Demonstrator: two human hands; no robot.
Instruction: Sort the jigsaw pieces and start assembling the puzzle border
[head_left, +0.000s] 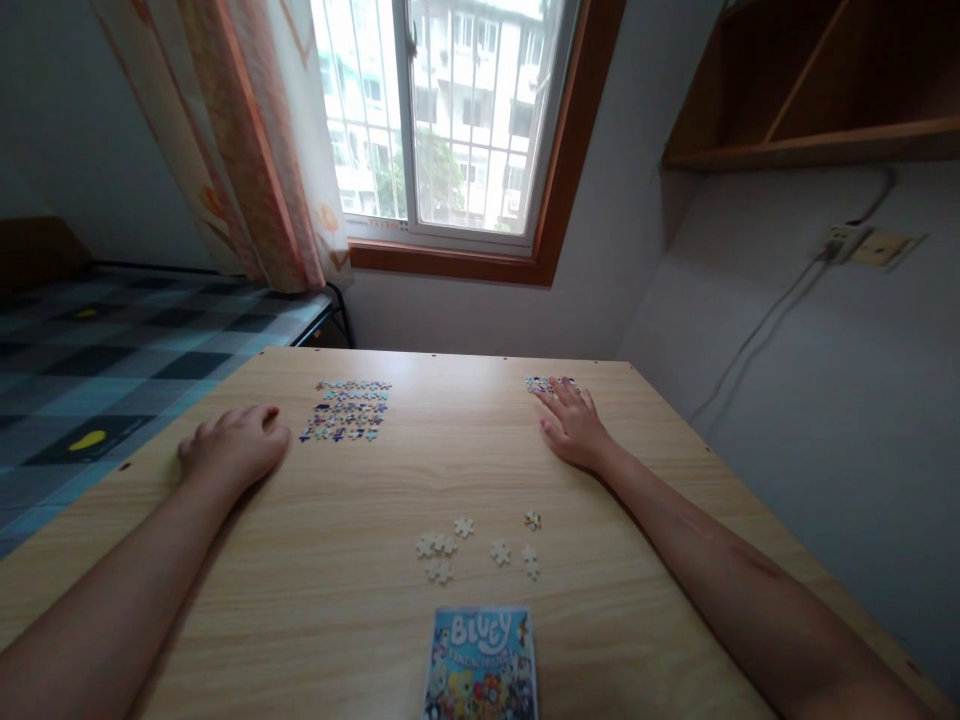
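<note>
My left hand (234,445) rests on the wooden table (375,640) with its fingers curled loosely, holding nothing, just left of a partly joined block of puzzle pieces (347,410). My right hand (574,425) lies flat with fingers spread at the far right, its fingertips touching a small cluster of puzzle pieces (541,384). Several loose pieces (480,548), mostly face down, lie near the table's middle. A puzzle box (481,665) with a cartoon picture sits at the near edge.
A bed with a checked blue cover (112,350) stands to the left of the table. A window (442,120) with a curtain (247,150) is behind. A grey wall (825,400) with a socket and cable runs along the right. A wooden shelf (810,90) hangs above.
</note>
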